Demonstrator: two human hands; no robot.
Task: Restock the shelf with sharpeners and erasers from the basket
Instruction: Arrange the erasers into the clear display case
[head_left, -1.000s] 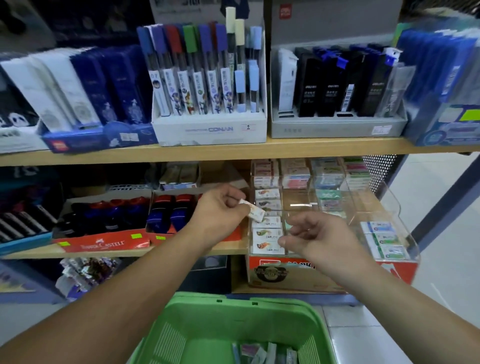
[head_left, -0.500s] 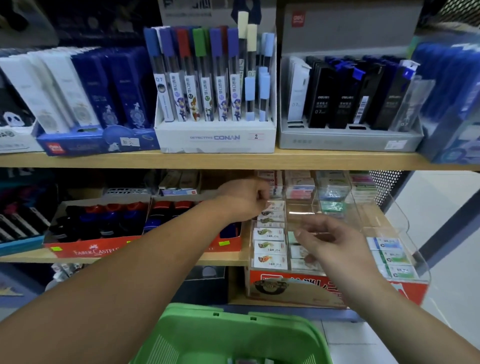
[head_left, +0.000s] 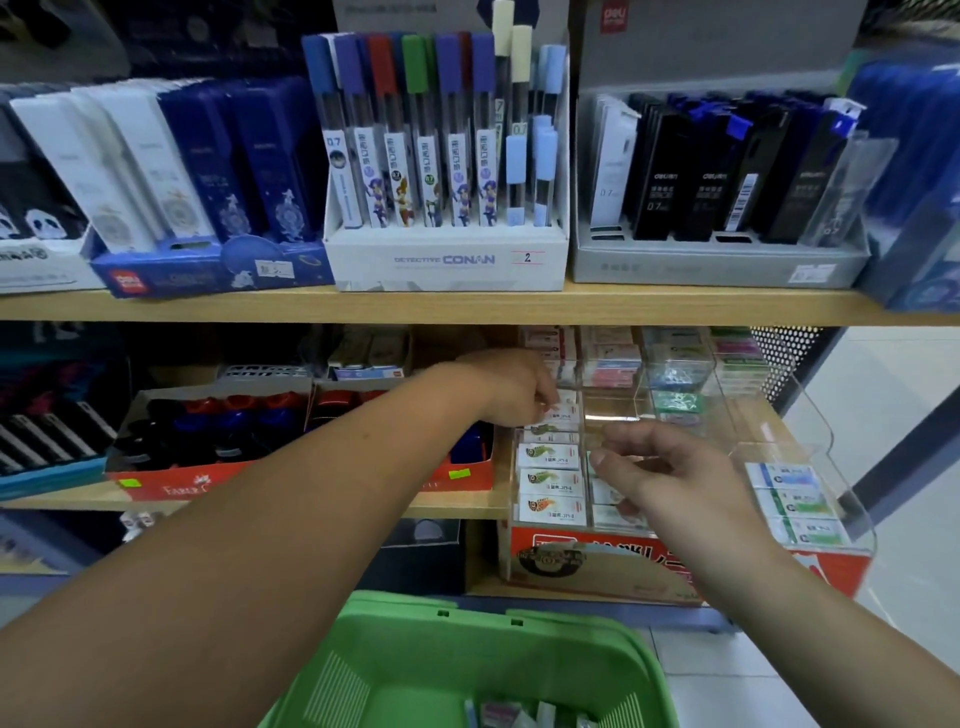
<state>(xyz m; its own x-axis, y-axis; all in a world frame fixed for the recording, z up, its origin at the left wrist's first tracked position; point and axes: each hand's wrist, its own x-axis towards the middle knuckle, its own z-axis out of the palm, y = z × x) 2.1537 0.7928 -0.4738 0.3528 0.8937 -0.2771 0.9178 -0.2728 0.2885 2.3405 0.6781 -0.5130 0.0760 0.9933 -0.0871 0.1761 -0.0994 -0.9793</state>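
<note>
Left hand (head_left: 519, 387) pinches eraser (head_left: 569, 401) deep in clear tray (head_left: 823, 441) left column, long axis crosswise; right hand (head_left: 680, 467) loosely curled, empty, nearer the front.

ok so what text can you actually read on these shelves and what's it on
"DETECTIVE CONAN": white display box
"2": its tag
"0.7": lead tube
"deli": blue box
"FABER C", cut off by the arm: red tray
eraser labels: too blurred to read
</note>
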